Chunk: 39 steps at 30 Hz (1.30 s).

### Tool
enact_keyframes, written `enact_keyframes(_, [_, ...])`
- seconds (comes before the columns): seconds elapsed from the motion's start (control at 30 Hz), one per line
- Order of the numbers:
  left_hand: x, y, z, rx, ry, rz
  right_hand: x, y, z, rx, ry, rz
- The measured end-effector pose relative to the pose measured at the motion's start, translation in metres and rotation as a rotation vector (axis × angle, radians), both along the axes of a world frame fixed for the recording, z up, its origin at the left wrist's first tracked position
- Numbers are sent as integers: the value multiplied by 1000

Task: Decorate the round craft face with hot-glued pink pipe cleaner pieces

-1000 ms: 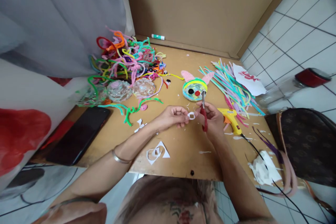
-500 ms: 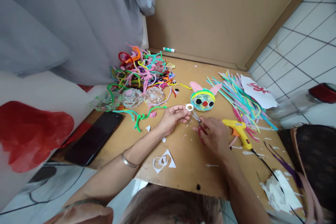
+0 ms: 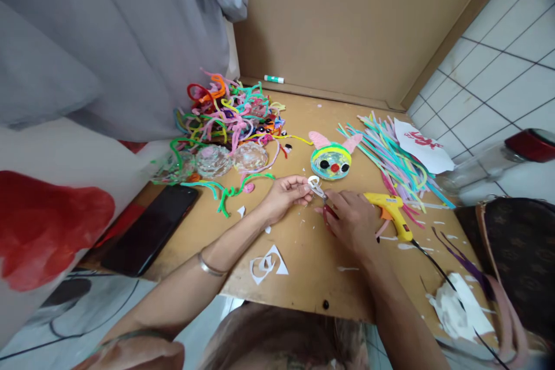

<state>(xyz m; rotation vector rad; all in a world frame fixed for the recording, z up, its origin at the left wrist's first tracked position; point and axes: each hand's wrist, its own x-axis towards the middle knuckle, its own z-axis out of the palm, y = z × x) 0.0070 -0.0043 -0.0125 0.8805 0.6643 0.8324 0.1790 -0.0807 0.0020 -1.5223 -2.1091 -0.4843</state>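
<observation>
At the left of my remote view, a black smartphone (image 3: 150, 231) lies on the wooden worktop (image 3: 299, 289). Beyond it is a tangled heap of colourful pipe cleaners (image 3: 229, 115), with clear bowl-like shapes (image 3: 212, 161) at its near edge. White paper offcuts (image 3: 269, 265) lie nearer to me.

Near the middle, my left hand (image 3: 284, 193), a silver bangle on its wrist, grasps a small white paper ring (image 3: 313, 180) between thumb and fingers, above the worktop. My right hand (image 3: 353, 219) is curled around the red handles of a pair of scissors (image 3: 329, 215), whose blades point left and meet the ring; I cannot tell whether they are cutting it. The band is narrow, so I judge that a squeeze too deep could sever it. A slip could nick the left fingertips, so close to the blades, and a loose pinch could let the ring twist.

Just behind the ring sits a rounded animal face (image 3: 332, 160) with pink ears, black eyes and a red nose. Right of that, a yellow glue gun (image 3: 394, 214) lies close to my right hand; I cannot tell if it is hot, but brushing its nozzle could burn. Its black cord (image 3: 437, 266) could snag my forearm and drag the gun.
</observation>
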Motion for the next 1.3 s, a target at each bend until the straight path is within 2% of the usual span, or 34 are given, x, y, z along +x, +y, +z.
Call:
enact_keyframes(0.33, [2, -5, 1, -56, -37, -59, -1, -2, 0, -36, -3, 6])
enact_keyframes(0.93, [7, -11, -1, -145, -80, -24, -3, -6, -3, -70, 75, -34])
enact_keyframes(1.07, [7, -10, 0, -90, -45, 0, -3, -7, -2, -72, 90, -31])
enact_keyframes(1.2, [4, -8, 3, 83, 35, 77, -3, -7, -1, -83, 117, -11])
enact_keyframes(1.3, [2, -7, 6, 184, 92, 82, -2, -6, -1, -76, 128, 0])
